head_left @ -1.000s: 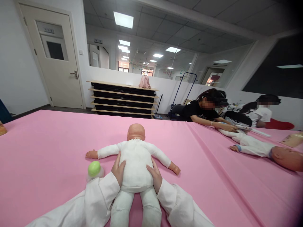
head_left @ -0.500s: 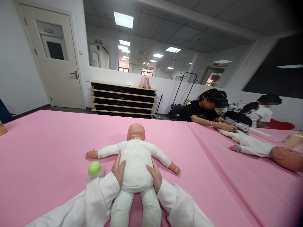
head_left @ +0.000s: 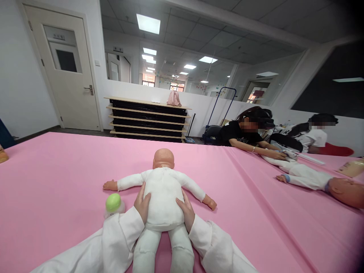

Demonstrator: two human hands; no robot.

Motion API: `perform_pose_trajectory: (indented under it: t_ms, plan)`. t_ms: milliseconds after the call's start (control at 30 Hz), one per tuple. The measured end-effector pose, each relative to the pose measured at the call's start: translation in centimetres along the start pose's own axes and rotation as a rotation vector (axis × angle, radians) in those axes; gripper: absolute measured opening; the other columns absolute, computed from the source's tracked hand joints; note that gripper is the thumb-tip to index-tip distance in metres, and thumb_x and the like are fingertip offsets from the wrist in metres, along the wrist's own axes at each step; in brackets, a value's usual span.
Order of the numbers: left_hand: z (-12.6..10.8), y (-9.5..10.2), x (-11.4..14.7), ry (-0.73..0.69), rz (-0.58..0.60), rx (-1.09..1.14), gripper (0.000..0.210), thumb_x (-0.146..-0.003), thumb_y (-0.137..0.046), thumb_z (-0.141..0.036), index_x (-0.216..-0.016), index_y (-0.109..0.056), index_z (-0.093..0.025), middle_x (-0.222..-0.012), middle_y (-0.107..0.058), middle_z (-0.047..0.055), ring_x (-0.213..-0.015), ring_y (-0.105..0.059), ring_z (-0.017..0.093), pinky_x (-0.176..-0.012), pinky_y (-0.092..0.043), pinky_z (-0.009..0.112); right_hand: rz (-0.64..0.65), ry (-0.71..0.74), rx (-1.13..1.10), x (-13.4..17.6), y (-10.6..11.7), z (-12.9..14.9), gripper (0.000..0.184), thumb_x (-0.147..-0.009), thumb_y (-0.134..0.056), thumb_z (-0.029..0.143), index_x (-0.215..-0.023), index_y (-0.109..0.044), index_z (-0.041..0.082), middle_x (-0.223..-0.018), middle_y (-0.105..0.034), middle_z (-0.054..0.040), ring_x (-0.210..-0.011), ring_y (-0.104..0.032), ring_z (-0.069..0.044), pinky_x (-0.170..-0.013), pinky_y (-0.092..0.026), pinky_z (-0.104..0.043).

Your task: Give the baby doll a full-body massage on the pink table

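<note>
One cloth-bodied doll [head_left: 165, 204] is being held at its flanks between the left hand [head_left: 142, 204] and the right hand [head_left: 186, 209], the grip being spread as wide as the torso, with both thumbs being laid on its back. Plump white fabric is being shown, with a seam being seen just below the grip; a smooth, bald, tan head and small tan hands are being joined to it. Face down on a pink cover [head_left: 65, 170], the doll is being supported with its long axis running straight outward: the head is being pointed beyond the grip, while the legs are being brought back between two white sleeves [head_left: 118, 235] and cut off by the lower edge of view. Its arms are being stretched sideways past the hands. Just left of the grip, a green-capped bottle [head_left: 113, 204] is being partly hidden by a sleeve. Well to the right, a second doll [head_left: 307, 175] is being handled near its legs by a co-worker [head_left: 240, 134]. Far beyond the head, a pink backpack [head_left: 174, 98] is being borne by stacked boards [head_left: 148, 117].
</note>
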State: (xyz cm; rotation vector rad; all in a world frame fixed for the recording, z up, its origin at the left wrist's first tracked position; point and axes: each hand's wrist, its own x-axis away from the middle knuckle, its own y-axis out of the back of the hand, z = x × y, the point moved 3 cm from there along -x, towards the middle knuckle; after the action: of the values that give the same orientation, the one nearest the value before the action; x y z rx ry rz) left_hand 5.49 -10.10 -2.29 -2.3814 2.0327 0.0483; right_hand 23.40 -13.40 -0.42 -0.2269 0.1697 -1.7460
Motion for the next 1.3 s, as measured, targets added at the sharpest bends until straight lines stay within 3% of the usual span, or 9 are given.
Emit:
perform_pose_trajectory:
  t_ms: [200, 367, 633, 833, 1033, 1300]
  plan:
    - [-0.4, -0.1, 0.1, 0.010, 0.004, 0.012, 0.057, -0.080, -0.037, -0.039, -0.130, -0.033, -0.012, -0.141, -0.029, 0.007, -0.131, -0.024, 0.019, -0.110, -0.018, 0.031, 0.031, -0.004, 0.027, -0.5, 0.6, -0.9, 0.072, -0.065, -0.065, 0.041, -0.129, -0.037, 0.023, -0.137, -0.037, -0.0021, -0.127, -0.032, -0.023, -0.106, -0.025, -0.037]
    - [-0.5, -0.1, 0.1, 0.013, 0.005, 0.030, 0.049, -0.083, -0.031, -0.036, -0.130, -0.033, -0.020, -0.141, -0.030, 0.000, -0.131, -0.023, 0.016, -0.110, -0.018, 0.030, 0.040, 0.001, 0.056, -0.9, 1.3, -1.7, 0.067, -0.069, -0.063, 0.040, -0.130, -0.037, 0.027, -0.137, -0.036, 0.0013, -0.128, -0.030, -0.022, -0.107, -0.024, -0.038]
    - [-0.1, 0.0, -0.1, 0.011, -0.013, 0.037, 0.049, -0.082, -0.035, -0.041, -0.128, -0.036, -0.023, -0.139, -0.033, -0.001, -0.131, -0.023, 0.020, -0.111, -0.020, 0.034, 0.077, 0.021, 0.027, -0.6, 0.7, -1.0, 0.069, -0.070, -0.063, 0.039, -0.131, -0.034, 0.024, -0.136, -0.038, -0.0015, -0.126, -0.034, -0.022, -0.106, -0.025, -0.038]
    - [0.3, -0.1, -0.1, 0.002, 0.003, 0.023, 0.050, -0.083, -0.033, -0.044, -0.129, -0.034, -0.024, -0.140, -0.031, -0.004, -0.131, -0.022, 0.017, -0.111, -0.018, 0.031, 0.053, -0.003, 0.006, -0.3, 0.2, -0.4, 0.074, -0.066, -0.064, 0.040, -0.131, -0.033, 0.021, -0.137, -0.037, -0.0039, -0.126, -0.033, -0.022, -0.106, -0.027, -0.037]
    - [0.6, -0.1, -0.3, -0.017, 0.007, 0.012, 0.052, -0.083, -0.032, -0.046, -0.129, -0.033, -0.023, -0.141, -0.030, 0.000, -0.131, -0.021, 0.019, -0.111, -0.019, 0.033, 0.008, -0.016, -0.020, 0.3, -0.6, 0.7, 0.082, -0.058, -0.067, 0.042, -0.129, -0.035, 0.017, -0.136, -0.038, -0.0067, -0.126, -0.033, -0.024, -0.106, -0.028, -0.036]
    - [0.4, -0.1, -0.2, -0.006, 0.009, -0.003, 0.056, -0.082, -0.033, -0.050, -0.129, -0.033, -0.020, -0.141, -0.030, 0.003, -0.131, -0.020, 0.020, -0.110, -0.020, 0.032, 0.013, -0.016, -0.023, 0.2, -0.4, 0.5, 0.083, -0.058, -0.067, 0.041, -0.130, -0.034, 0.018, -0.137, -0.036, -0.0069, -0.126, -0.033, -0.024, -0.107, -0.025, -0.037]
